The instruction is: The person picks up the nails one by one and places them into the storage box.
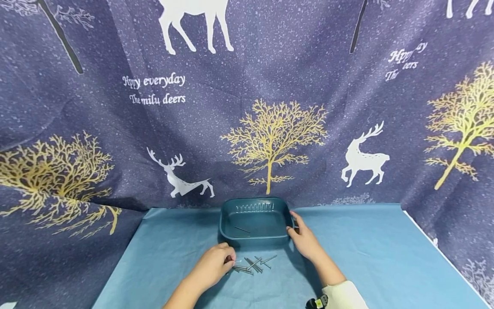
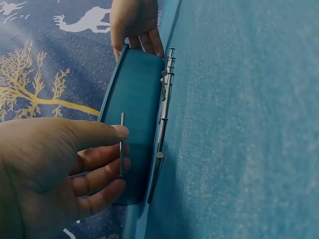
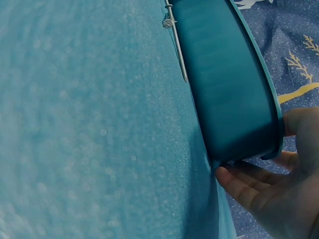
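Observation:
My left hand (image 1: 213, 265) pinches a nail (image 2: 122, 160) between thumb and fingers; in the left wrist view the nail stands out past both sides of the thumb tip. This hand is close in front of the teal tray (image 1: 266, 243), at the left end of a loose pile of nails (image 1: 254, 265) on the table. Inside the tray lie two thin nails (image 1: 242, 230), near its front left. My right hand (image 1: 304, 241) grips the tray's right end, with the thumb at the rim and the other fingers lower along the outer wall (image 3: 227, 94).
A light blue cloth (image 1: 359, 249) covers the table under the tray and nails. Right behind the tray hangs a dark blue curtain (image 1: 239, 171) printed with deer and trees. A dark band with a bright green patch (image 1: 318, 304) is on my right wrist.

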Available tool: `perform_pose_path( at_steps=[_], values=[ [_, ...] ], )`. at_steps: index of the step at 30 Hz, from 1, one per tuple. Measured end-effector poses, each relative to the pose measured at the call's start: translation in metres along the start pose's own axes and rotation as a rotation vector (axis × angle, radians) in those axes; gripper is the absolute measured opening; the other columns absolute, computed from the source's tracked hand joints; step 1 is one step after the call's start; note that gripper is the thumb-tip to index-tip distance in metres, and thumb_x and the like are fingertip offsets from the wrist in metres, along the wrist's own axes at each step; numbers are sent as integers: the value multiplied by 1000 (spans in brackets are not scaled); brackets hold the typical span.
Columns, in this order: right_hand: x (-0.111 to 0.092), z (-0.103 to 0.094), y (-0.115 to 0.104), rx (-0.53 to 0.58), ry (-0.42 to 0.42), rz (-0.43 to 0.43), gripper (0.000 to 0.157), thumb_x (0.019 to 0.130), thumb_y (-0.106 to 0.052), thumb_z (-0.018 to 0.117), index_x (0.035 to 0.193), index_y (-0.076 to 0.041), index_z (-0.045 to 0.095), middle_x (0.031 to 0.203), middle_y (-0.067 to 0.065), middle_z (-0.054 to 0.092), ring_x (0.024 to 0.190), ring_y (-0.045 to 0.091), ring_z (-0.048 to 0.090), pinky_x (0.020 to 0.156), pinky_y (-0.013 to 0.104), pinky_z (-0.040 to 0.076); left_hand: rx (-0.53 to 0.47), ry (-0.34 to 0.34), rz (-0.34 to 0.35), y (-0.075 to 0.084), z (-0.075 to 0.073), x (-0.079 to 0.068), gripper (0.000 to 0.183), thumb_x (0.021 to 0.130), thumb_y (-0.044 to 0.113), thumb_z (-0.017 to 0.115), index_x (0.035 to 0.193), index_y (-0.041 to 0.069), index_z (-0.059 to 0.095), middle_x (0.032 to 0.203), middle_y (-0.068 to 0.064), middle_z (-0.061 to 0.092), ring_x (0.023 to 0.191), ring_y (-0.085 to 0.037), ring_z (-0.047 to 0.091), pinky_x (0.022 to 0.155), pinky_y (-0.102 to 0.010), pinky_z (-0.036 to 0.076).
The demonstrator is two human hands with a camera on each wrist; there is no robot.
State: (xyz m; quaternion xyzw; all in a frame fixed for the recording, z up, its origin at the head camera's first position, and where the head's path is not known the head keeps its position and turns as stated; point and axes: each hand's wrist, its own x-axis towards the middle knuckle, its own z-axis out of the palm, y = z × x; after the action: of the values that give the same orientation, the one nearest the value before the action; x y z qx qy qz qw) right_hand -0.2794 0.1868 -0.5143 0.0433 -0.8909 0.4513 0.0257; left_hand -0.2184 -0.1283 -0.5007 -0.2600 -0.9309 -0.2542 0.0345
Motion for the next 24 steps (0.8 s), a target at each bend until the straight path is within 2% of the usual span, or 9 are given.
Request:
perform_pose_path(
  at_steps=[15, 24],
  values=[
    [-2, -2, -2, -10, -11, 13, 60, 106, -24, 52, 159, -15, 29, 147, 34, 48, 126, 42, 60, 105, 61, 44, -7, 80, 5, 6, -5, 3, 7, 93, 14, 72, 87, 16, 69, 83, 13, 55, 74, 0, 45, 65, -21, 44],
    [0, -1, -1, -7, -15, 19, 61, 105, -26, 52, 160, -15, 28, 148, 34, 46, 128, 44, 58, 106, 62, 44, -10, 189, 0, 7, -3, 7, 13, 91, 13, 74, 85, 21, 66, 84, 13, 57, 78, 0, 56, 70, -22, 52]
  ],
)
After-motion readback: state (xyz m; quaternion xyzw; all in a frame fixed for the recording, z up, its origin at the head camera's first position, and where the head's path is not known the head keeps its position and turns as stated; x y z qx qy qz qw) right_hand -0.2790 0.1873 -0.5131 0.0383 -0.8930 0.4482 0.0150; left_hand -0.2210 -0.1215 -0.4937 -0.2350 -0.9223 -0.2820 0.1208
